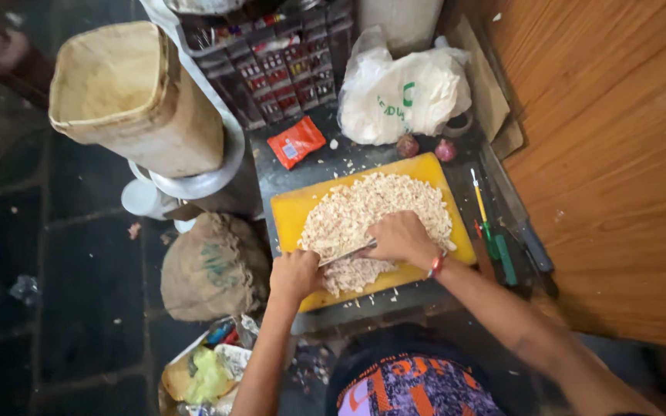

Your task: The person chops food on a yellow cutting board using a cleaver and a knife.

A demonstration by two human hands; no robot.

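A yellow cutting board (293, 209) lies on a dark counter, heaped with pale chopped vegetable pieces (364, 208). My left hand (295, 275) grips the handle of a knife (348, 253) at the board's near left edge. The blade points right across the heap. My right hand (400, 237) rests on top of the blade's far end, fingers curled down onto it and the chopped pieces. A red band sits on my right wrist.
A white plastic bag (402, 96), two small onions (425, 146) and a red sachet (295, 142) lie behind the board. Green-handled tools (495, 239) lie to the right by a wooden wall (618, 154). Sacks (136, 100), a steel bowl and a crate stand left.
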